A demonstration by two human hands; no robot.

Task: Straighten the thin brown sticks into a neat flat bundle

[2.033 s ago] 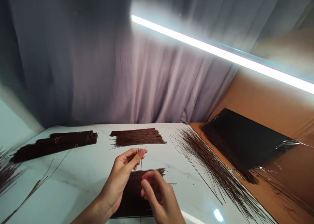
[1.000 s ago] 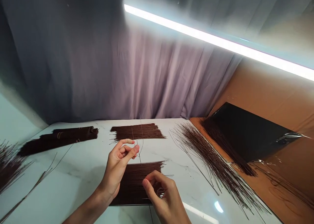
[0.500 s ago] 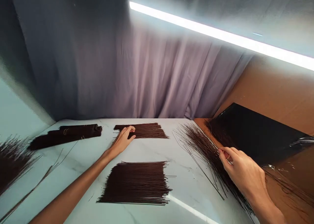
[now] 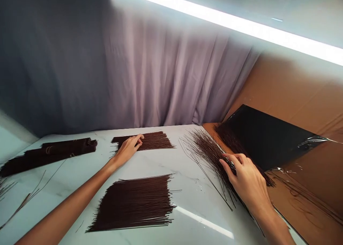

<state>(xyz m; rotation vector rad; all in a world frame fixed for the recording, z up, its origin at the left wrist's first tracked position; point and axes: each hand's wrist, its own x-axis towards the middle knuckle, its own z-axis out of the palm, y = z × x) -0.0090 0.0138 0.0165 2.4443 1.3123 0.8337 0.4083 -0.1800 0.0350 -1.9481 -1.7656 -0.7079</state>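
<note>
From head height, looking forward and down across the table (image 4: 152, 162).

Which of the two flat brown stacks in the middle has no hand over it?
The nearer stack, low in the picture. The left hand is over the farther stack; the right hand is at the loose bundle.

L hand (image 4: 128, 149) went from mid-air to far stick pile (image 4: 158, 140); R hand (image 4: 247, 179) now at R-side bundle (image 4: 205, 145), opened from pinch.
</note>
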